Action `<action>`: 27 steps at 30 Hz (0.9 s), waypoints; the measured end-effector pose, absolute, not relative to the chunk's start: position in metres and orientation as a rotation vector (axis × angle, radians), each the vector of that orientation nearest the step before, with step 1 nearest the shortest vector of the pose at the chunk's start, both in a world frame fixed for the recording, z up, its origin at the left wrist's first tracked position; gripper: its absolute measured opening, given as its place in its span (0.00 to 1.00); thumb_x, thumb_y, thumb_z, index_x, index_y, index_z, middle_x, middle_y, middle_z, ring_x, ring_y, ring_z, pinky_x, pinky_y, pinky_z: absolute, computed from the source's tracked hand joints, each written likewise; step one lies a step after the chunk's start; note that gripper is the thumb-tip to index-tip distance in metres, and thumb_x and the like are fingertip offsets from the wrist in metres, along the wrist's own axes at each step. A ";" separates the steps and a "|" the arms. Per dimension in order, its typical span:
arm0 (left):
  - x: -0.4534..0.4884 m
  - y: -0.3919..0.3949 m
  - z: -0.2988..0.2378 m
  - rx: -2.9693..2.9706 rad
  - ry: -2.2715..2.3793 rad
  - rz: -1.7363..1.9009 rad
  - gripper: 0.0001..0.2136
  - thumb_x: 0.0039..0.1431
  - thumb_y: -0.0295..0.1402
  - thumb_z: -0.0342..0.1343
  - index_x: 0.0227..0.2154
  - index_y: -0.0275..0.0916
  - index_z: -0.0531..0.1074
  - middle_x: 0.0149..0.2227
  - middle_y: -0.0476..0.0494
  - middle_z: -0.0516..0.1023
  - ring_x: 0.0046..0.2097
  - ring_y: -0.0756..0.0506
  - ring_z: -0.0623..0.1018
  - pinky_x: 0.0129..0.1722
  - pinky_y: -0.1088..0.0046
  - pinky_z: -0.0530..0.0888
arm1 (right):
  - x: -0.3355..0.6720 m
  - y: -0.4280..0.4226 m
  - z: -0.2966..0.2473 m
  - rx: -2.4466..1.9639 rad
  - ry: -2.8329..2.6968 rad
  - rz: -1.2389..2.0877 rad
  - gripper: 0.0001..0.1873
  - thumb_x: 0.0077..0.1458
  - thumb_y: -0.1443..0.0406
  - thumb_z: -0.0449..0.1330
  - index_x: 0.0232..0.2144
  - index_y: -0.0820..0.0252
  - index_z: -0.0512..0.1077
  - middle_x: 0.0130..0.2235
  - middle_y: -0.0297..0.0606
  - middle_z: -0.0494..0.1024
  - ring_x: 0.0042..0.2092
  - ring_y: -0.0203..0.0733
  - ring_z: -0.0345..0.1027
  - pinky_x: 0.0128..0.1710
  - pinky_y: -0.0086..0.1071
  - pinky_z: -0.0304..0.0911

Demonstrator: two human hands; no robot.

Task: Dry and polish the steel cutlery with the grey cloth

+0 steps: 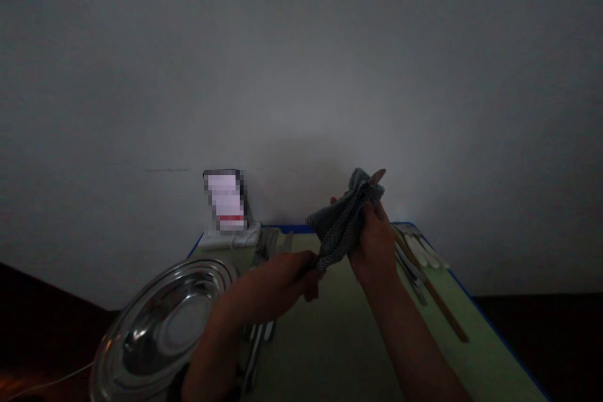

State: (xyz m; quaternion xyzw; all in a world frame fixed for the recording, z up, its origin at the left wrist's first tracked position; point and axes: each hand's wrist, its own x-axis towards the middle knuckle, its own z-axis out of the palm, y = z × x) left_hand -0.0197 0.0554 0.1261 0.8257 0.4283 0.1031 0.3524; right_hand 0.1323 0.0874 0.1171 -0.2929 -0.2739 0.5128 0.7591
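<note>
grey cloth (340, 226): held above the tabletop (330, 339), long axis slanting up-right. right hand (375, 245) grip closed round its upper bunch; left hand (296, 279) pinching its lower-left end. steel plate (160, 326) lies left.

upright object (226, 201) pixelated, unreadable | plate (160, 326) cut by bottom edge | cutlery (258, 345) partly under left arm (221, 339) | cloth (342, 223) hides its contents, perhaps a utensil | right-side utensils (419, 264) too dim to identify
</note>
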 end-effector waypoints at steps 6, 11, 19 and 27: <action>-0.035 0.054 0.142 2.053 1.138 0.244 0.16 0.62 0.41 0.40 0.32 0.40 0.71 0.26 0.51 0.68 0.29 0.50 0.69 0.26 0.78 0.65 | 0.163 0.095 0.119 -0.661 -0.590 1.074 0.07 0.48 0.60 0.58 0.29 0.58 0.68 0.29 0.31 0.71 0.31 0.35 0.66 0.34 0.31 0.64; -0.035 0.052 0.146 1.957 1.095 0.299 0.17 0.61 0.43 0.40 0.29 0.39 0.70 0.23 0.53 0.64 0.27 0.51 0.66 0.25 0.79 0.64 | 0.163 0.092 0.126 -0.525 -0.723 1.017 0.09 0.50 0.60 0.52 0.22 0.54 0.57 0.20 0.25 0.55 0.22 0.32 0.53 0.26 0.29 0.58; -0.028 0.054 0.134 1.903 1.135 0.292 0.16 0.60 0.44 0.41 0.30 0.39 0.67 0.23 0.53 0.65 0.23 0.52 0.65 0.21 0.78 0.63 | 0.127 0.081 0.125 -0.582 -0.512 1.024 0.10 0.47 0.60 0.53 0.22 0.54 0.54 0.23 0.27 0.54 0.22 0.32 0.51 0.24 0.28 0.56; -0.023 0.057 0.134 1.841 1.153 0.423 0.16 0.61 0.45 0.41 0.30 0.38 0.67 0.22 0.54 0.62 0.22 0.52 0.64 0.19 0.80 0.62 | 0.140 0.087 0.122 -0.730 -0.669 1.129 0.23 0.52 0.47 0.44 0.36 0.54 0.68 0.35 0.37 0.75 0.42 0.43 0.69 0.39 0.37 0.66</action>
